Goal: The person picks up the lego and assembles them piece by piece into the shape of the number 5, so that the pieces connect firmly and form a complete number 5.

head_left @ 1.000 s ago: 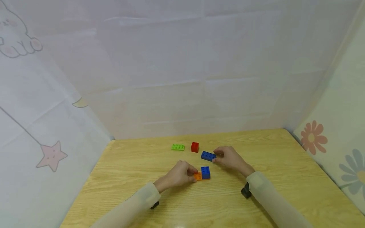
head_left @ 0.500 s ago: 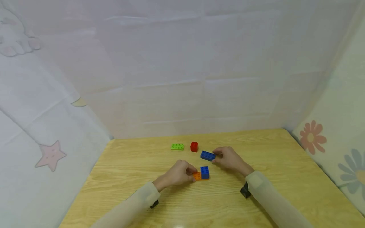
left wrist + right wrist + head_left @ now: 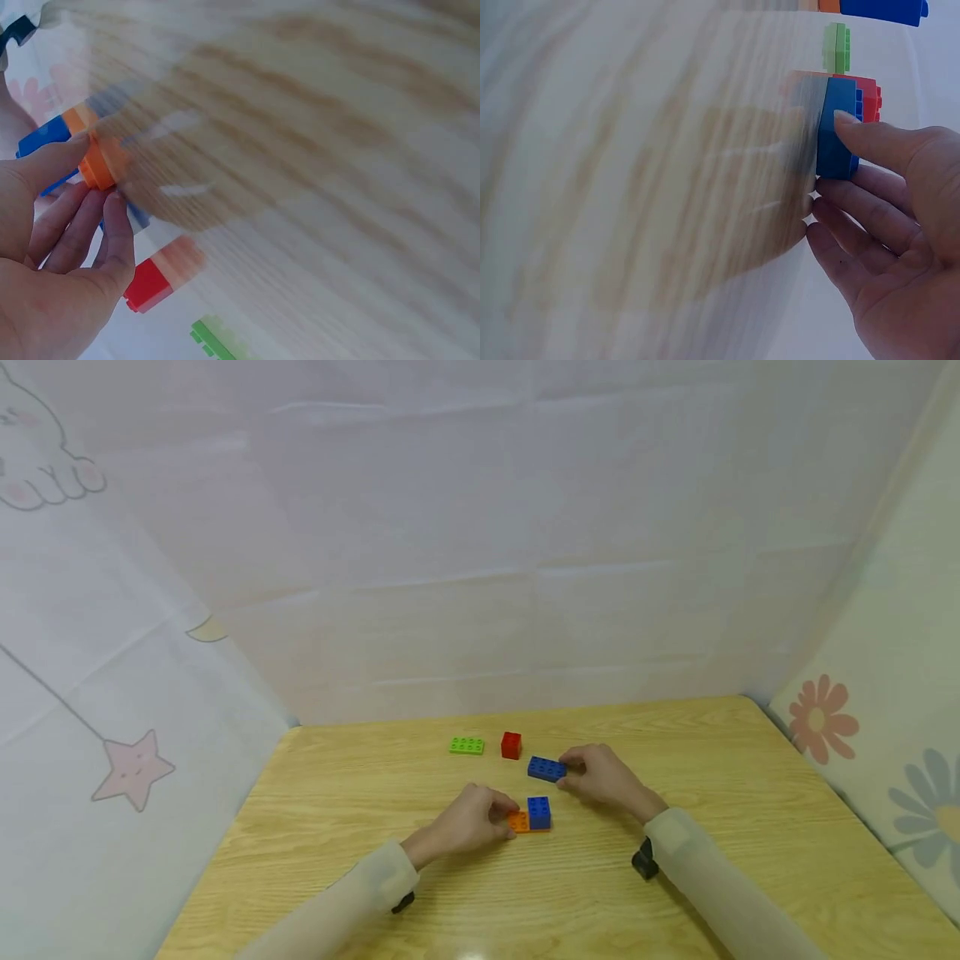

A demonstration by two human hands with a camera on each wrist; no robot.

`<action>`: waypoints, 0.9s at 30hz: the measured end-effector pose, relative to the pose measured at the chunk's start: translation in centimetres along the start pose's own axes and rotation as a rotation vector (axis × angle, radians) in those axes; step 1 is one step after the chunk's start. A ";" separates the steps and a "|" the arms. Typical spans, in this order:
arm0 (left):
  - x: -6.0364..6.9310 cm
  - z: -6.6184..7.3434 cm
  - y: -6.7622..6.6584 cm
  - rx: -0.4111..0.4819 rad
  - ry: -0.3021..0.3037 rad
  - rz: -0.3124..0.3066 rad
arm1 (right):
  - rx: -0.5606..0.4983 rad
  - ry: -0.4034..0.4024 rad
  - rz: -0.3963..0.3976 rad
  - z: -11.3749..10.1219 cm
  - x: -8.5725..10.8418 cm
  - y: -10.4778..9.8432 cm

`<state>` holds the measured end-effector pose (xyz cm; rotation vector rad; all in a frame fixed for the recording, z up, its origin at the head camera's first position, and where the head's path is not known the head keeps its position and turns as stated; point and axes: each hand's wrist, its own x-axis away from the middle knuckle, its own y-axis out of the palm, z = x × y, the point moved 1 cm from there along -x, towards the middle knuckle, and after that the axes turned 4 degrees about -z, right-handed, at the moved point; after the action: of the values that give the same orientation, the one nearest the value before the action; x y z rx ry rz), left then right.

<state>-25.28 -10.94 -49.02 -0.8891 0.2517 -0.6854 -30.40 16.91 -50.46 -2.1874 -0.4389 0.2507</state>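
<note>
My left hand pinches the left end of a flat orange toy brick lying on the table. On that brick's right end stands a blue block with studs on top. In the left wrist view, thumb and fingers meet the orange brick from two sides. Farther back and to the right, my right hand pinches the right end of a long dark blue brick. The right wrist view has the thumb on one side of this blue brick and fingertips at its end.
Behind the held bricks, a small red brick sits just left of the long blue one. A flat light green brick lies left of the red. The wooden table meets a pale patterned cloth at the back and sides.
</note>
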 end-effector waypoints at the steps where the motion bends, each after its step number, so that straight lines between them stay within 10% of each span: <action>1: 0.0 0.0 0.1 0.005 0.000 0.001 | -0.003 0.003 0.001 0.0 0.0 0.0; 27: 0.1 -0.5 1.0 0.038 0.021 0.059 | -0.096 0.032 0.013 -0.9 1.0 -1.2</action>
<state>-24.97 -10.88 -50.08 -0.8351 0.2819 -0.6433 -29.50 17.32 -49.01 -2.2859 -0.4271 0.2055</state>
